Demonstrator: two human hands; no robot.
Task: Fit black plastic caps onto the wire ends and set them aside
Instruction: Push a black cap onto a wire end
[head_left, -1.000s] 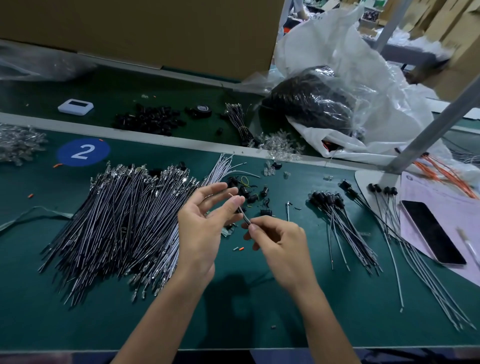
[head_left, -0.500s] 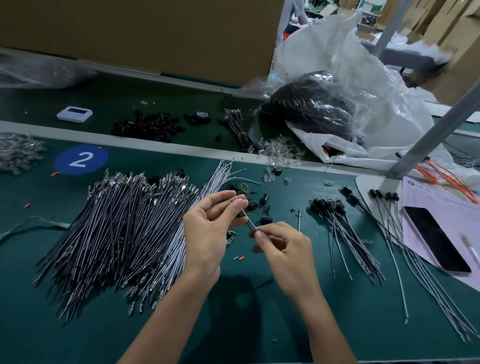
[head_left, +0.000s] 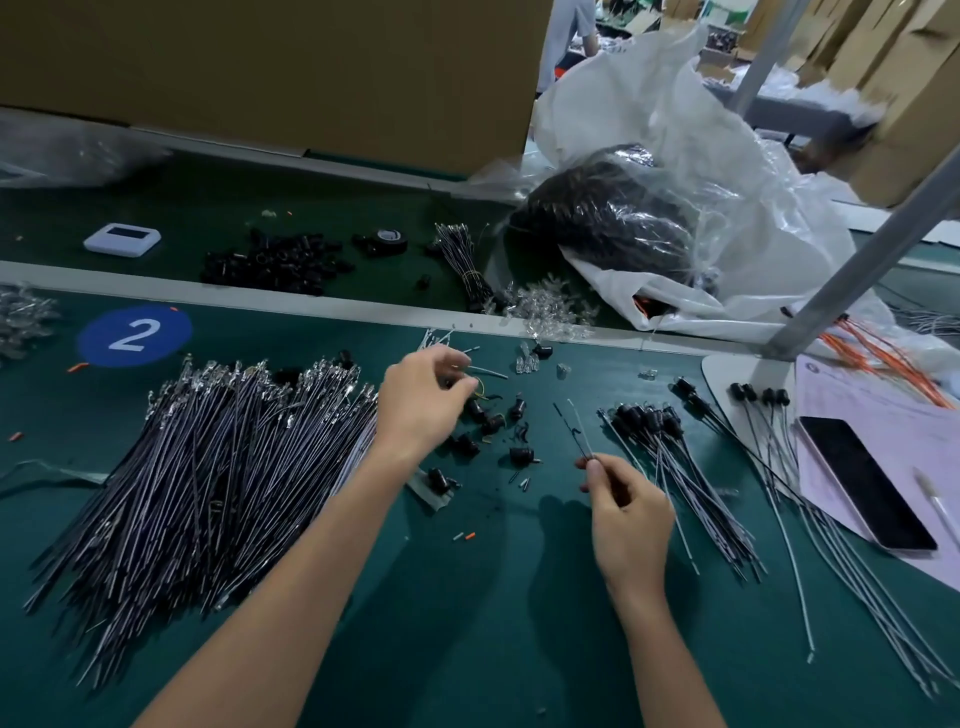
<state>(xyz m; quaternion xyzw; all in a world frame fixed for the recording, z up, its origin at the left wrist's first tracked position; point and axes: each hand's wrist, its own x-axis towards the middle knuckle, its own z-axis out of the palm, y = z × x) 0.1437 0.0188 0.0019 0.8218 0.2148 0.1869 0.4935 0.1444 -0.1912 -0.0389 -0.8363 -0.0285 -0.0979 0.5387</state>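
Now the step in hand looks like fetching a cap for a wire that is already picked. The right hand (head_left: 631, 512) pinches a thin wire (head_left: 579, 434) between thumb and forefinger, low on its length. The wire rises up and away from those fingers (head_left: 597, 470), and its far end looks bare, with no cap on it that I can make out.

The left hand (head_left: 421, 400) reaches over the loose black caps (head_left: 493, 423) scattered on the green surface (head_left: 467, 597). Its fingers (head_left: 464, 383) are curled down and bunched together just above the farthest of them. Whether they hold a cap cannot be told: the tips are blurred and turned from the camera.

Left of that hand lies the big pile of uncapped wires (head_left: 208, 467). Just beside the right hand's fingers, on their right, lies the bundle of finished wires (head_left: 670, 457), caps on and heads pointing away.

By my reading, the next move calls for a single cap to be gripped with its open end facing the wire. Both hands then need to come together between the two piles so that the bare end slides in — a small target, so the wire wants holding close to its tip to stop it bending. Once the cap is seated, the wire belongs to the right of the fingers — with the finished bundle.
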